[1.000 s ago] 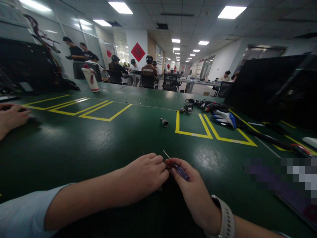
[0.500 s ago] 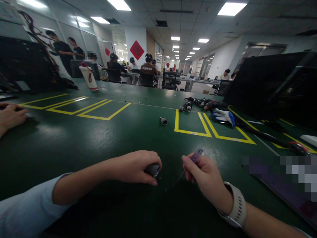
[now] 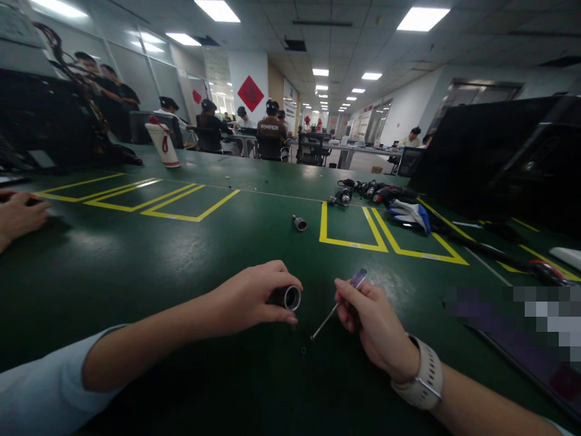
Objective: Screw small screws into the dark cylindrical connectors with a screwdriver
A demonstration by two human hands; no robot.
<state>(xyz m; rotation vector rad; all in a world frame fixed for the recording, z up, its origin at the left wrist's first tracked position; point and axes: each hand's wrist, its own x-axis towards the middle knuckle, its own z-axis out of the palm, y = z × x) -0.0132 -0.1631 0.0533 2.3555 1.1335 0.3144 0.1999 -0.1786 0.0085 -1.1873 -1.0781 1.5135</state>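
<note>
My left hand (image 3: pixel 265 297) is wrapped round a dark, hollow cylinder (image 3: pixel 292 298); its open end with a bright metal rim faces toward me. My right hand (image 3: pixel 370 309) pinches a screwdriver (image 3: pixel 333 312) by its purple see-through handle, the thin shaft slanting down and left. Something small sits at the screwdriver's tip, too small to name. A small ring-like piece (image 3: pixel 304 350) lies on the green table below the tip, and another small ring (image 3: pixel 293 327) is just under my left fingers. Farther off, a grey metal fitting (image 3: pixel 300 223) lies on its side.
Yellow tape outlines (image 3: pixel 354 244) mark the green tabletop (image 3: pixel 190 278). At the back right lie cables with metal connectors (image 3: pixel 345 195) and a blue-and-white glove (image 3: pixel 411 215). A white cup (image 3: pixel 163 144) stands back left. Another person's hand (image 3: pixel 20 218) rests at the left edge.
My left hand has risen slightly and turned the cylinder so its open end faces me more. My right hand has shifted slightly, bringing the screwdriver tip a little left.
</note>
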